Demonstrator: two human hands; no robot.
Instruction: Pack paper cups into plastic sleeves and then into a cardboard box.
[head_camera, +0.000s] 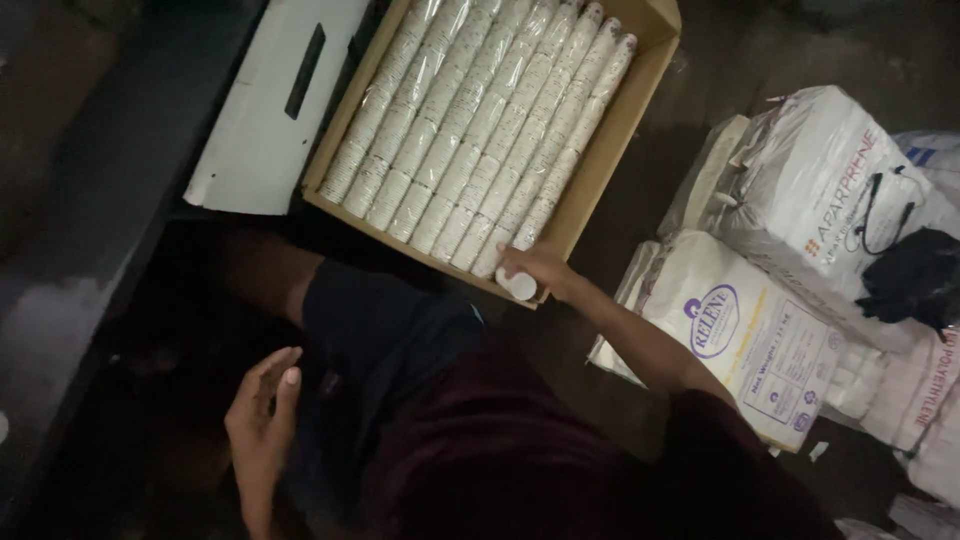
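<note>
Item: cardboard box (640, 90), upper centre of frame, packed with plastic-sleeved stacks of paper cups (480, 120) lying in rows. My right hand (540, 268) is closed around the end of the sleeved stack (520, 284) at the box's lower corner; my left hand (262, 415), lower left, hangs spread and empty. Risk, as I judge it: gripped by one end only, that stack could sag, slip out or buckle.
</note>
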